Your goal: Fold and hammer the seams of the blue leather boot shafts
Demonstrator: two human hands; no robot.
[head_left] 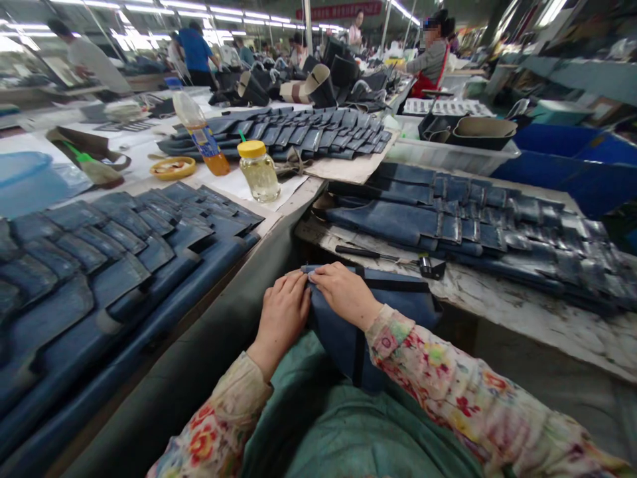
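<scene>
Left hand (284, 309): fingers bunched, pinching the blue piece (334, 335) by its top edge, lower middle of frame.
Right hand (346, 292): fingertips pinched close beside the left's, presumably so the edge can't slip.
Green apron (318, 418): under the piece, bottom centre; the lap seems to serve as support.
Left pile (124, 232), right pile (497, 226): overlapped in rows, likely to leave each edge exposed.
Black-handled tool (359, 252): on the table (497, 325), just above the piece, apparently for easy reach.

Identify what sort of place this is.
Probably a factory workshop for leather-like goods: overlapping blue pieces laid out in quantity, a black-banded blue panel being worked by hand, and co-workers under rows of strip lights.
</scene>
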